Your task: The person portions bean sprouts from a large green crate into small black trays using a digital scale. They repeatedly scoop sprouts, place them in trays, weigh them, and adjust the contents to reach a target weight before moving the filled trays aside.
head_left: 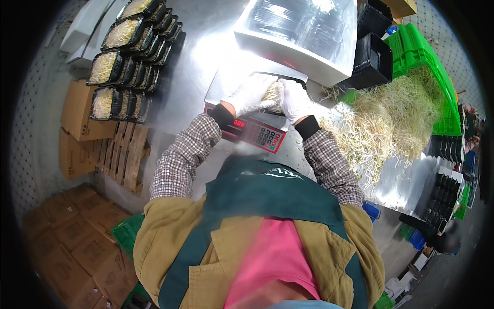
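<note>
Both my hands wear white gloves and work over the metal top of a red digital scale [256,133]. My left hand [250,94] curves round one side of a bunch of bean sprouts [272,93], fingers bent against it. Against the bunch's other side presses my right hand [295,101], also closed. Beneath and behind the sprouts is a black plastic tray [294,78], partly hidden by my gloves. To the right a large loose heap of bean sprouts [391,121] spills over the metal table [177,67].
Stacked black trays of sprouts [121,69] stand at the far left. A white foam box [329,64] of plastic-wrapped stock and empty black trays [371,59] are behind the scale. A green crate [446,98] lies tipped by the heap. Cardboard boxes [87,242] and a wooden pallet [123,152] are below left.
</note>
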`<control>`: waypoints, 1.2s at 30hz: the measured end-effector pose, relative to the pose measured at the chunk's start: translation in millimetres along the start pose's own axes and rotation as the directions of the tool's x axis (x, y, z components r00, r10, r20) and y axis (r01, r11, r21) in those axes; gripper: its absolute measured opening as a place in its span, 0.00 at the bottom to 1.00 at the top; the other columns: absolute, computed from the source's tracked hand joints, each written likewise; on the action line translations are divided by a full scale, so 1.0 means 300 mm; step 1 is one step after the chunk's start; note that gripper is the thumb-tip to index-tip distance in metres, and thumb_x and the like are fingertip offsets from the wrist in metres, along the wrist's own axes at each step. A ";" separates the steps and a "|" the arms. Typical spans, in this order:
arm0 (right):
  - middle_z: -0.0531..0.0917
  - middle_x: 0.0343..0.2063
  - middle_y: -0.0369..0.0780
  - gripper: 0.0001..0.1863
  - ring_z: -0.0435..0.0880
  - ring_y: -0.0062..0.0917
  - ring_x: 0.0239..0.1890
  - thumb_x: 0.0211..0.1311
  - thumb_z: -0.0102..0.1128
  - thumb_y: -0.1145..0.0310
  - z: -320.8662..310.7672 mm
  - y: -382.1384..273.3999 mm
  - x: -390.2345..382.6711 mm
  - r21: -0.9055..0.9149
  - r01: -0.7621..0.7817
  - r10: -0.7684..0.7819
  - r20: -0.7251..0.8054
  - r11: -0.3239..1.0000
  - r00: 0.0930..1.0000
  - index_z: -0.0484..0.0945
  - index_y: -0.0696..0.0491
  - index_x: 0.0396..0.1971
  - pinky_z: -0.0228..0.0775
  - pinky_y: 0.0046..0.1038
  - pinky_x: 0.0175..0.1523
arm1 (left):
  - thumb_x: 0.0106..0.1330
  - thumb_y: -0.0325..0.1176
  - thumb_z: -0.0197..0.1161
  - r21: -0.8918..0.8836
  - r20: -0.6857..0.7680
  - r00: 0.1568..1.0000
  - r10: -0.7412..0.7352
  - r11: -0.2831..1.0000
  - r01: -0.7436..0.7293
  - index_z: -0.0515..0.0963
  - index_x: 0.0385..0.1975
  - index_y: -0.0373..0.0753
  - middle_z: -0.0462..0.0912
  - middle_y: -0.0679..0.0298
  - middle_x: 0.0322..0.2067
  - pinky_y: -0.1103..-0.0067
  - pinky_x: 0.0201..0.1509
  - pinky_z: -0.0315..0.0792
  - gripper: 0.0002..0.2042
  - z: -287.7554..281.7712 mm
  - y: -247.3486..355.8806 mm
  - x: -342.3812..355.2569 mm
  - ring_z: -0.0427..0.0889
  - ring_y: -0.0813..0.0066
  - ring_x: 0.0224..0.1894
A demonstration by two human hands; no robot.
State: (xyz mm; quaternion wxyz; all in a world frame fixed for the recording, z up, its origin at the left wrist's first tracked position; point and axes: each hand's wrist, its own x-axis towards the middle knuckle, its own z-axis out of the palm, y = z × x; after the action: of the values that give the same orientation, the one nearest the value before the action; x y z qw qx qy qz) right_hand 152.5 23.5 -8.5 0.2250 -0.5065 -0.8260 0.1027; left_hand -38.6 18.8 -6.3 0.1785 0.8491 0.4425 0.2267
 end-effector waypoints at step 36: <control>0.85 0.38 0.40 0.09 0.81 0.34 0.46 0.52 0.70 0.69 -0.188 0.606 -0.792 -0.042 -0.432 0.417 -0.194 0.901 0.888 0.86 0.49 0.35 0.72 0.36 0.53 | 0.57 0.22 0.64 -0.209 0.083 0.975 -0.207 0.953 0.220 0.63 0.68 0.40 0.64 0.55 0.68 0.70 0.75 0.55 0.35 -0.317 0.045 -0.094 0.59 0.66 0.72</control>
State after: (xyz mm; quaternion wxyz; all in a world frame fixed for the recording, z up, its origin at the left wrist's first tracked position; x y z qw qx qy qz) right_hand 414.7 -104.9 -94.8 0.2492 -0.6911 -0.6750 0.0681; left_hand -95.4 -2.4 73.3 0.3066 0.7781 0.4990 0.2273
